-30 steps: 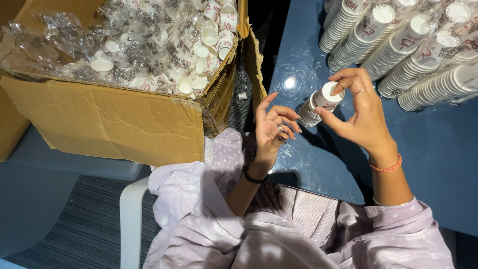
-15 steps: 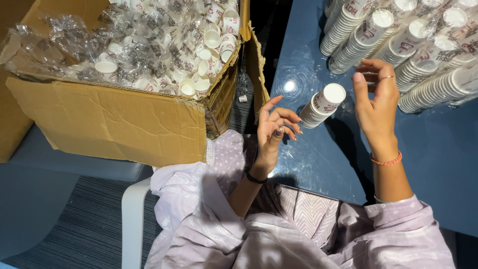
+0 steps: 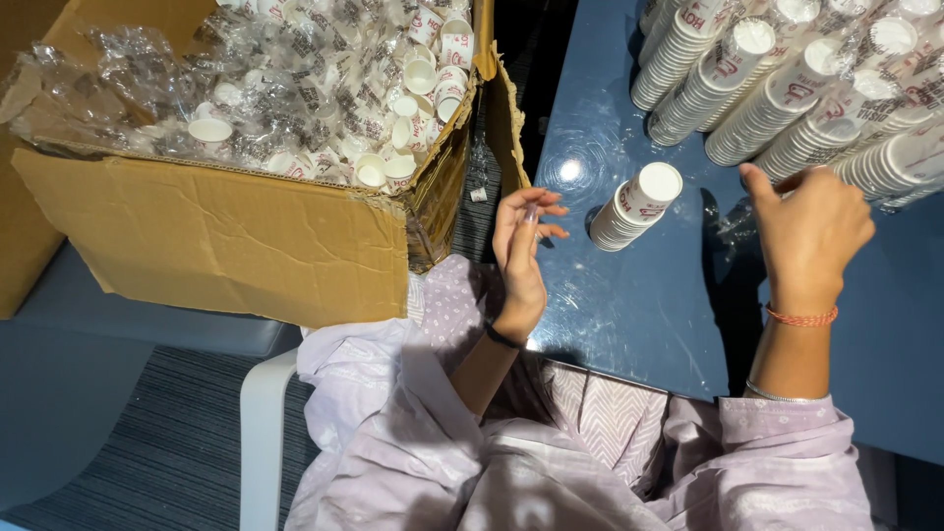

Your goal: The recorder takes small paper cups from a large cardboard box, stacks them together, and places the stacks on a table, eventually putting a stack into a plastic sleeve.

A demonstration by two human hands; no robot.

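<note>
A short stack of white paper cups lies on its side on the dark blue table, between my two hands. My left hand hovers at the table's left edge, palm turned inward, fingers spread, holding nothing. My right hand is to the right of the short stack, back toward the camera, thumb out and fingers loosely curled. It sits just below the long rows of stacked cups, and nothing shows in it.
An open cardboard box to the left holds loose paper cups mixed with crumpled clear plastic wrap. A white chair edge and striped carpet lie below. My lilac clothing fills the bottom.
My right hand has let go of the short cup stack and moved right, toward the long rows. The stack now lies on the table. My left hand has barely moved.
</note>
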